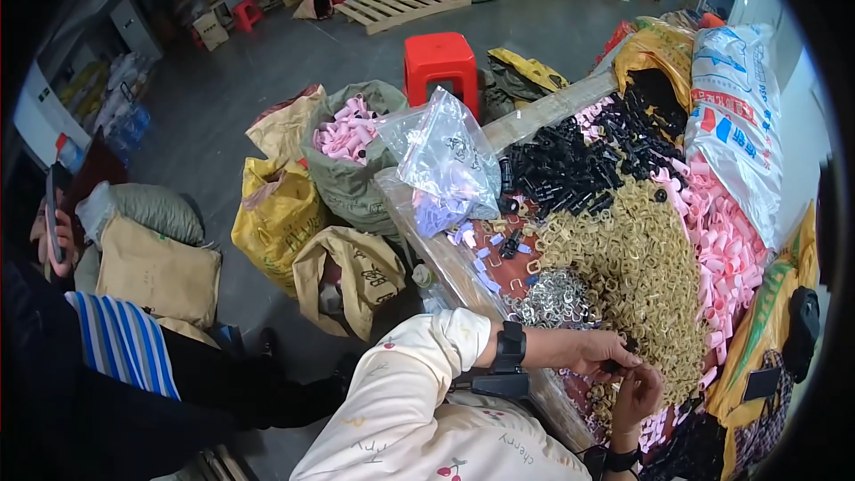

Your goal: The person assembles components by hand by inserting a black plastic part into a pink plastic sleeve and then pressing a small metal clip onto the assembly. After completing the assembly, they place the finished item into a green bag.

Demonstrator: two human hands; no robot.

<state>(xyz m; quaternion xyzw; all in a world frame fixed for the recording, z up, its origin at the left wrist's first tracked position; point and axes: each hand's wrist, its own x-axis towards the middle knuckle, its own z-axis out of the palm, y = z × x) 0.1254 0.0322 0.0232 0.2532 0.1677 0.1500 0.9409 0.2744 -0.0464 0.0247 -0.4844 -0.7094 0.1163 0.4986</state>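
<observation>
My left hand [598, 352] reaches in from a cream sleeve with a black wrist device and pinches a small black piece [614, 363] at its fingertips. My right hand [637, 396] meets it from below, fingers closed on the same small part. Both hands hover over the near edge of a heap of beige plastic rings [637, 258]. Silvery metal clips [554, 298] lie just left of the hands. Black plastic tubes [570, 165] and pink plastic tubes [726, 245] are piled farther along the table [454, 267].
A clear plastic bag [445, 160] with small blue parts stands on the table's left edge. Sacks sit on the floor: a green one with pink tubes [352, 138], yellow [276, 209] and tan ones. A red stool [439, 58] stands behind. A person sits at left holding a phone [53, 214].
</observation>
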